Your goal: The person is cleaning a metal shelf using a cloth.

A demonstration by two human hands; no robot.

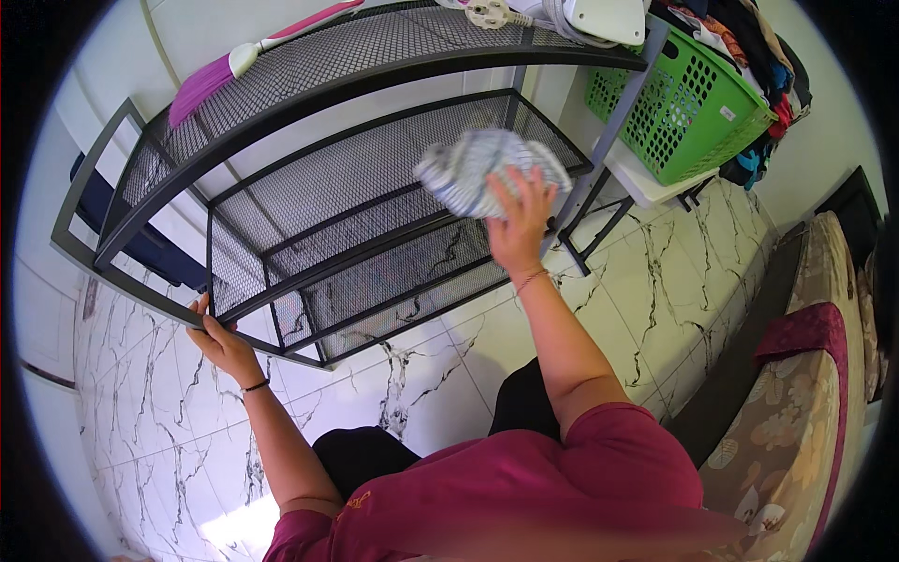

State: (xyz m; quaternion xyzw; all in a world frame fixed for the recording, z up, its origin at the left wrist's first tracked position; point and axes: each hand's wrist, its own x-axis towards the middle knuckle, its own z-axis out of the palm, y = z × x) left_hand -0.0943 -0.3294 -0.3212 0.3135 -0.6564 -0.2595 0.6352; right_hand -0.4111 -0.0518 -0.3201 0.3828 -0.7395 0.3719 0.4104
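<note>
My right hand [521, 218] grips a white and blue striped cloth [484, 165], slightly blurred, over the right part of a black wire-mesh shelf [337, 168]. That shelf is a middle tier of a metal rack with several mesh tiers. Whether the cloth touches the mesh cannot be told. My left hand [223, 344] is closed around the grey metal side frame [158, 301] of the rack at its near left corner. The upper mesh tier [316, 56] bears a brush with purple bristles [204, 84] and a pink and white handle.
A plug with a cord [491, 12] and a white appliance [607, 20] rest on the top tier. Right of the rack, a green laundry basket [692, 105] heaped with clothes stands on a white stool [646, 175]. A floral-covered mattress [772, 428] lies at right. The floor [393, 393] is marble-patterned tile.
</note>
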